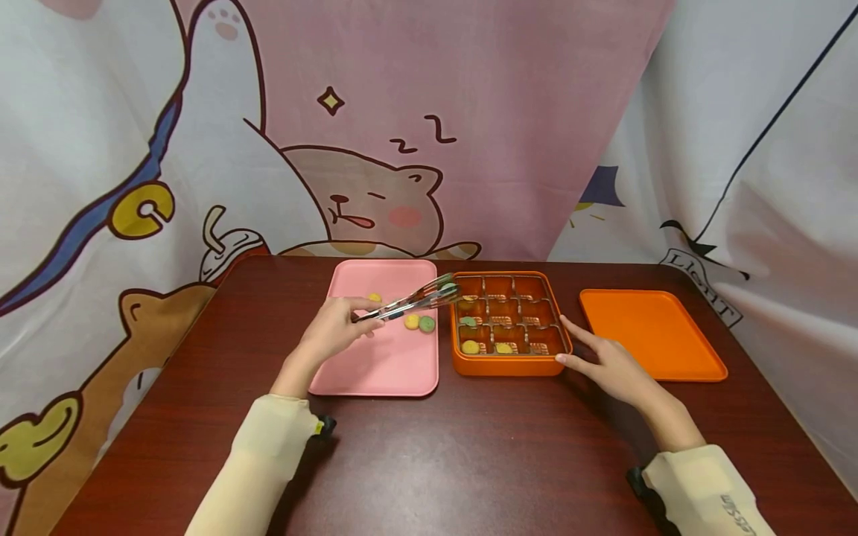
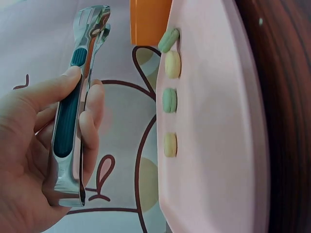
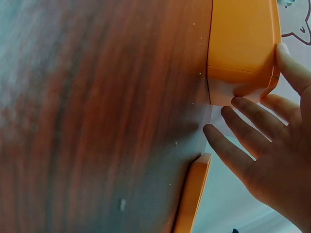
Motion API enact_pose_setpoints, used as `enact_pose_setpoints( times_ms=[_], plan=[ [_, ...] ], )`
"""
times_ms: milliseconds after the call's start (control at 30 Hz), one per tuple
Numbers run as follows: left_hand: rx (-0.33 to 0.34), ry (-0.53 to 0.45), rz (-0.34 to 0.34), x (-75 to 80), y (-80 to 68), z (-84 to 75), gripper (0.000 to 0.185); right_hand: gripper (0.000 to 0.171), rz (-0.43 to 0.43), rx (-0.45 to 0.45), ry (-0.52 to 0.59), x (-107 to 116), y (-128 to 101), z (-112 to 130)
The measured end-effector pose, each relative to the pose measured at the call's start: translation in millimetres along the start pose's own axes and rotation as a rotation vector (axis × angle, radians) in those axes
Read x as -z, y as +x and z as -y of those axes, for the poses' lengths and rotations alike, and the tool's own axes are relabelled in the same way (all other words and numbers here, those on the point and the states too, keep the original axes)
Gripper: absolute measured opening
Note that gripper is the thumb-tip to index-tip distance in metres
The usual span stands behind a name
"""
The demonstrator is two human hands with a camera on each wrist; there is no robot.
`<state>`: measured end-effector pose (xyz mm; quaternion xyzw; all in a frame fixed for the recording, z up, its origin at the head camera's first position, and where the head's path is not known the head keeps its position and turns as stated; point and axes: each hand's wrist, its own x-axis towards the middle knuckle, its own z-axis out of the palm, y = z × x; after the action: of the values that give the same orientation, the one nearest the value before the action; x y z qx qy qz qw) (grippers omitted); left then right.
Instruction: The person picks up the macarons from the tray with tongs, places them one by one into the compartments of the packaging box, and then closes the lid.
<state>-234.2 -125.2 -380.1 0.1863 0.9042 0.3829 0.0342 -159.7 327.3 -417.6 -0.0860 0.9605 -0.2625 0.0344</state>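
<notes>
The left hand [image 1: 333,330] grasps a pair of metal tongs [image 1: 415,301] by the handle end, thumb on top and fingers curled beneath. The tongs' long axis runs from the hand up and to the right, and their tips hang over the left edge of the orange divided box [image 1: 509,365], above its left column of compartments. The tips look nearly closed; whether they carry anything I cannot tell.

The box is the landmark. Just to its left lies a pink tray [image 1: 375,372] with small round yellow and green candies [image 1: 419,322] near the tray's box-side edge, below the tongs' shaft. More such pieces sit in the box's left compartments. The right hand [image 1: 606,363] rests open against the box's near right corner, fingers straight, touching its wall. To the right of the box, apart from it, lies an orange lid [image 1: 650,335].

The left hand is nearer the candies.
</notes>
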Motion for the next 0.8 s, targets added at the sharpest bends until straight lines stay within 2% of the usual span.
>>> enact_pose_setpoints(
  times_ms=[467, 800],
  plan=[
    [-0.121, -0.039, 0.019, -24.1, 15.8, -19.1, 0.031, 0.077, -0.009, 0.011, 0.016, -0.9, -1.4, -0.1],
    [-0.141, -0.049, 0.042, -37.2, 23.2, -25.0, 0.029, 0.077, -0.013, 0.01, 0.017, -1.6, -1.2, -0.4]
  ],
)
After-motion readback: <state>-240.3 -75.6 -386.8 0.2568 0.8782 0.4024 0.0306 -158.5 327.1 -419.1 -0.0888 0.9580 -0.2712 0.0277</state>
